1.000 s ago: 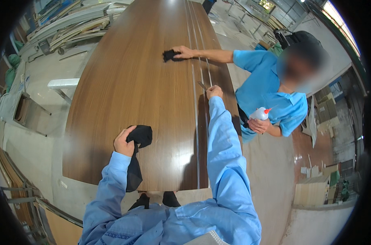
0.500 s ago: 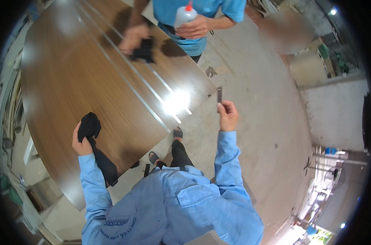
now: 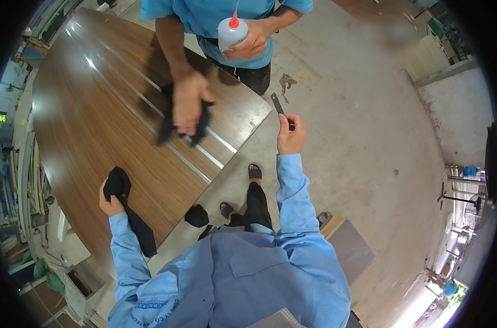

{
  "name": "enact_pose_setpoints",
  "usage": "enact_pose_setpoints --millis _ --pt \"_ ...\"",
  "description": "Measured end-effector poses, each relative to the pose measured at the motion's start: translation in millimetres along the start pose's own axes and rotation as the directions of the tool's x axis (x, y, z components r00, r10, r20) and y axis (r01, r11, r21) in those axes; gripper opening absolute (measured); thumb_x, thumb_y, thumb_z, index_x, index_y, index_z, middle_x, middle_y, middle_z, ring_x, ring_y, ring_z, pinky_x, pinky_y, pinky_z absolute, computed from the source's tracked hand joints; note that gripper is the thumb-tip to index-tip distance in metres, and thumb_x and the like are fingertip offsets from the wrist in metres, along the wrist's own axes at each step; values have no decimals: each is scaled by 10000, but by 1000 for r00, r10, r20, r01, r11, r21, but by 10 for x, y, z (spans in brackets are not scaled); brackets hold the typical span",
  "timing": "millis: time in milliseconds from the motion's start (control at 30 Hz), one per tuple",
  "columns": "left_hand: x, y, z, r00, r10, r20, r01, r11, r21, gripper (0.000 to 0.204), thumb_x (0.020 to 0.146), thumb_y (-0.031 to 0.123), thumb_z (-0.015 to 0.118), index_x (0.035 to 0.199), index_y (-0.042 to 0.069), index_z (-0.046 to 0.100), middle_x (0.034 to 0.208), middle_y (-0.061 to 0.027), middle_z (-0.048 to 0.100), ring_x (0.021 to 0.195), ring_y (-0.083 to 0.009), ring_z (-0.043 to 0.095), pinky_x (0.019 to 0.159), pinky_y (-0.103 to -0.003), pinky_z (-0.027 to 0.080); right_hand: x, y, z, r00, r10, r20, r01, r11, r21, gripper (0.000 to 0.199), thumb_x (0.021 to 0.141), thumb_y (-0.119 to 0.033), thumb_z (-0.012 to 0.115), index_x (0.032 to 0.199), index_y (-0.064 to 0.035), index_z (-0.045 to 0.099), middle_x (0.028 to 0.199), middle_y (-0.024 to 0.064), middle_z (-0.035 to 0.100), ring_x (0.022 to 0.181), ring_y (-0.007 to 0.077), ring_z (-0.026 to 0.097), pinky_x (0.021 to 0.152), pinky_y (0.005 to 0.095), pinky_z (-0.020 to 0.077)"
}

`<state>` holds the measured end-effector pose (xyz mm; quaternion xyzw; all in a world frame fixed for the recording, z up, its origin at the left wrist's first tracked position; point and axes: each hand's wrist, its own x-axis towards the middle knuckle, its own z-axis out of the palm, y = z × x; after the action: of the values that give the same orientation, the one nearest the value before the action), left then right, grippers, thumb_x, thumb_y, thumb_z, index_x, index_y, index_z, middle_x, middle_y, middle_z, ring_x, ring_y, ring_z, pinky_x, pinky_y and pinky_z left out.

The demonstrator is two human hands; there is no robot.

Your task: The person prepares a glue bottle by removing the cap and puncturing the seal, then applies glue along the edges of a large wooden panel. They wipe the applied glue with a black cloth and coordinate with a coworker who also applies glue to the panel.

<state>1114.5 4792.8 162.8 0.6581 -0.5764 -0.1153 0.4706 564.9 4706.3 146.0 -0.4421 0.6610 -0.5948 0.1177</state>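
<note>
Gripping one black cloth [image 3: 118,181], the left fingers [image 3: 103,192] curl closed; right fingers [image 3: 283,123] pinch one narrow dark strip [image 3: 276,102].

Arms [image 3: 295,188] wide apart, fingers [image 3: 298,122] curled

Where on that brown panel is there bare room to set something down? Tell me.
The widest patch lies between the black cloth in the left hand and the nearest pale strip. A smaller one lies between the farthest strip and the panel corner nearest the right hand. Crowded: across the strips, where the co-worker's hand is over a dark rag.
</note>
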Motion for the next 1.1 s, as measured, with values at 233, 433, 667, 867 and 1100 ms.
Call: enact_pose_setpoints --millis 233,433,667,867,1100 --pt "20 41 -2 1000 5 -22 -3 998 62 344 945 3 473 1239 -59 641 1224 -148 683 1153 -253 634 1051 -350 458 4 151 75 995 -94 17 94 995 -35 112 882 -87 729 870 -10 648 784 97 647 686 172 611 639 302 493" --pt "37 91 -12 998 -56 -35 58 997 58 465 833 -83 400 1230 -58 642 1189 -144 681 1131 -247 629 1048 -353 454 57 185 75 993 -92 75 88 995 52 122 885 -103 735 880 -13 652 779 100 658 659 188 605 631 316 491" --pt "40 71 -24 999 -9 -33 12 994 107 483 824 -85 379 1224 -58 648 1186 -150 691 1126 -249 636 1039 -345 455 109 138 -6 998 8 55 -7 1000 -27 82 844 -56 721 863 -26 647 796 139 639 713 298 620 657 365 490" --pt "44 82 -23 999 -29 -30 33 992 125 482 806 -48 406 1233 -65 629 1190 -152 684 1134 -252 626 1060 -346 435 173 96 -6 991 -82 109 77 996 42 93 850 -77 727 855 -26 649 811 138 653 708 293 619 652 373 490" --pt "38 72 -14 999 -18 -40 24 990 140 416 873 -81 407 1217 -68 641 1194 -142 690 1128 -236 635 1035 -342 458 178 65 -18 983 -35 181 26 998 55 94 853 -87 726 852 -24 657 794 132 654 682 265 619 646 355 492"
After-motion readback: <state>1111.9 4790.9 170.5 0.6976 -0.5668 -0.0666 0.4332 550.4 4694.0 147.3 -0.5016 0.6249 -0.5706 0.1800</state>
